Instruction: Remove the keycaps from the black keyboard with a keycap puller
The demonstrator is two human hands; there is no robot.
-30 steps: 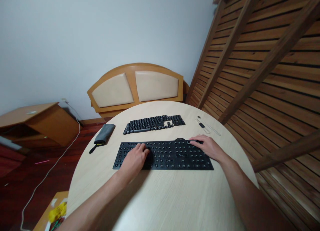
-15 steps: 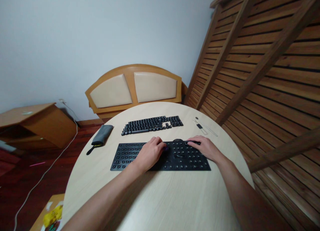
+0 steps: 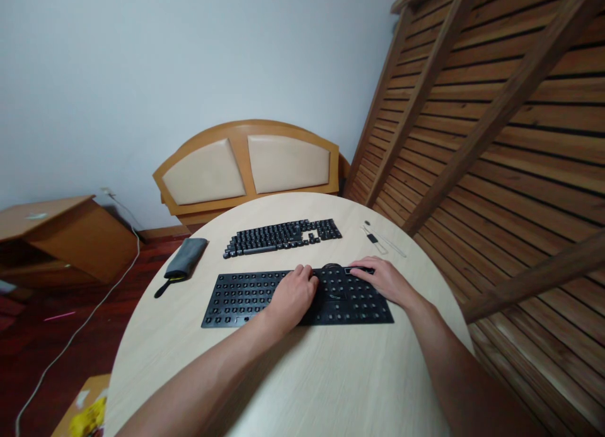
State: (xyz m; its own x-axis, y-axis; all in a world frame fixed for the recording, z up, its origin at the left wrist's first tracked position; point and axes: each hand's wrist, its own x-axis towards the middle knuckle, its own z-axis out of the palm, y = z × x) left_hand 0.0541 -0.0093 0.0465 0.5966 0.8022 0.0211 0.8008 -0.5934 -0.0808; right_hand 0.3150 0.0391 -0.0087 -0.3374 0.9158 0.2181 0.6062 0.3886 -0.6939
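Note:
A black keyboard (image 3: 227, 301) with its keycaps off lies on the table, its rows of switches showing. My left hand (image 3: 293, 295) is over its middle, fingers curled down and pressed together. Whatever sits at those fingertips is hidden behind the hand. At the keyboard's far right edge, my right hand (image 3: 384, 278) has its thumb on top and its fingers along the back edge, beside a glossy dark strip. Farther back, loose black keycaps (image 3: 265, 238) are laid out in keyboard order.
A wire tool with a black middle (image 3: 373, 238) lies at the back right, near a small dark piece (image 3: 367, 222). On the left is a grey pouch (image 3: 186, 257) with a black loop. A slatted wooden panel (image 3: 472, 140) leans along the right side of the round table (image 3: 350, 374).
My left hand has shifted slightly right and turned, so the dark item glimpsed at its fingertips is hidden. My right hand keeps its place on the keyboard. The whole view has swung slightly.

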